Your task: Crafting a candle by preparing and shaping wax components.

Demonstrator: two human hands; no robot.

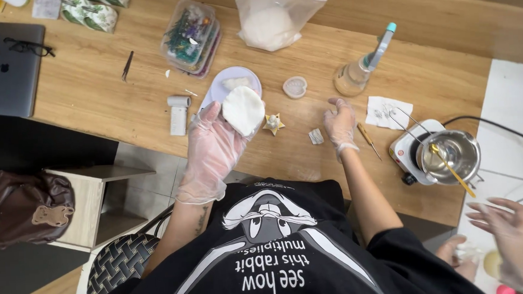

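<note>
My left hand [212, 148], in a clear plastic glove, is raised palm up over the table's near edge and holds a white round cake of wax-like stuff [243, 110] at its fingertips. My right hand [339, 125], also gloved, rests on the wooden table [109, 95] with its fingers loosely curled, holding nothing. Between the hands lie a small star-shaped mould [273, 124] and a small pale wrapped piece [316, 136]. A pale oval plate [234, 81] sits just behind the cake.
A steel pot with a yellow stick [453, 155] stands on a small white hotplate [406, 151] at right. A wooden-handled pick [368, 140], glass jar [352, 76], bag of white flakes [271, 21], boxes of dried flowers [190, 37] and a laptop [7, 68] are around. Another person's gloved hand [507, 223] works at bottom right.
</note>
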